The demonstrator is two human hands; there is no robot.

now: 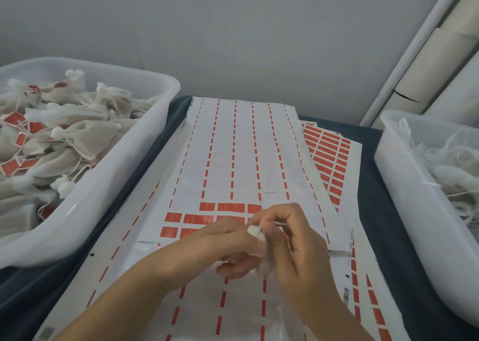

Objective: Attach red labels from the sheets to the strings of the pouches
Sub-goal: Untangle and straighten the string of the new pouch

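Two bare hands meet low in the middle, over a long white sheet (233,143) of thin, shiny paper. The left hand (228,247) has its fingers curled around a small white pouch (260,252) made of soft, crinkly cloth. The right hand (290,234) has its fingers bent and pressed close, pinching the thin white string (278,222) at the bunched top of the pouch. The pouch sits between the two hands, just above the sheet. Most of the sheet is bare, with only rows of little red dashes left on it. A few flat red labels (204,217), shaped like small rectangles, are still stuck on it just beyond the hands. A second sheet (329,154) pokes out from under the first on the right, with many red labels in neat rows. The sheets lie on a tabletop (383,211) covered with dark blue cloth. On the left is a big see-through plastic tub (108,185) with rounded corners, piled with lumpy pouches (72,133) that have red labels on their strings. On the right is another plastic tub (404,190) holding white pouches and loose tangled strings. A plain grey wall (233,34) is behind it all.
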